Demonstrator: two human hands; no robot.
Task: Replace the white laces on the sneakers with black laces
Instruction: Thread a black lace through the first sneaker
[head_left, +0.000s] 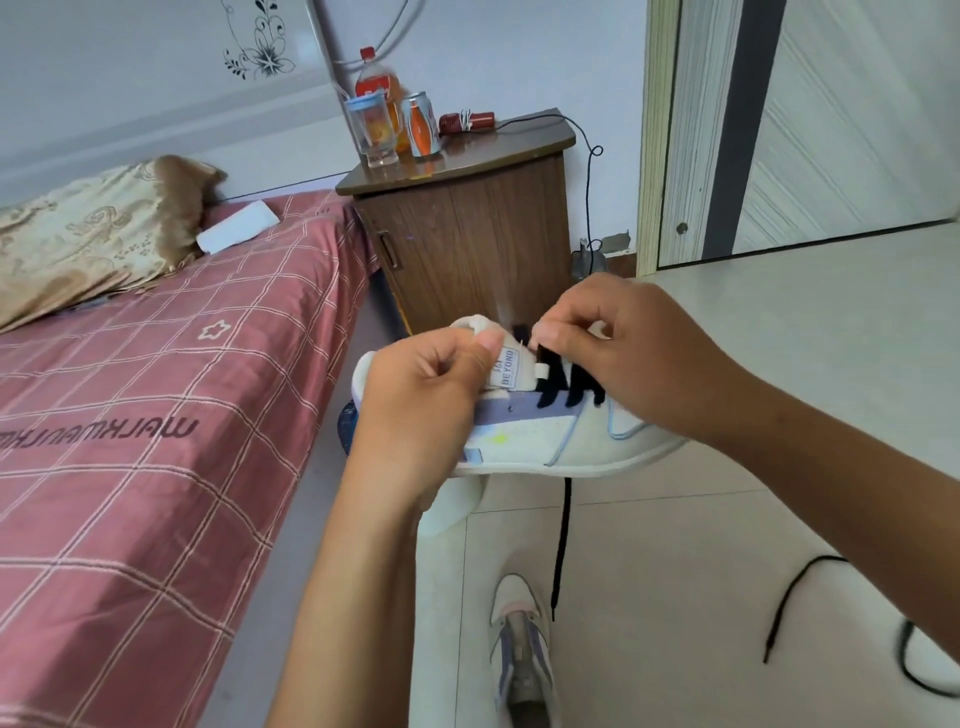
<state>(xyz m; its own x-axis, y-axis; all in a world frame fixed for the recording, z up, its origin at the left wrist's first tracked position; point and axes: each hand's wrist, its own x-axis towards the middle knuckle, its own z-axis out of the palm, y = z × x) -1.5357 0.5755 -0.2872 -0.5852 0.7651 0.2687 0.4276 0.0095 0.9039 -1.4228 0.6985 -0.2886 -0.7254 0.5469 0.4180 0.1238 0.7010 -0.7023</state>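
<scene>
A white sneaker with lilac trim is held up in the air in front of me. My left hand grips its heel side and pinches the tongue with the thumb. My right hand pinches the black lace near the top eyelets. That lace is threaded through several eyelets, and one end hangs down below the sole. A second sneaker, with no lace that I can see, lies on the floor below. Another black lace lies loose on the tiles at the right.
A bed with a pink checked sheet and a gold pillow fills the left. A wooden nightstand behind the shoe carries a bottle, a cup and a can. A door stands at the right; light floor tiles lie below.
</scene>
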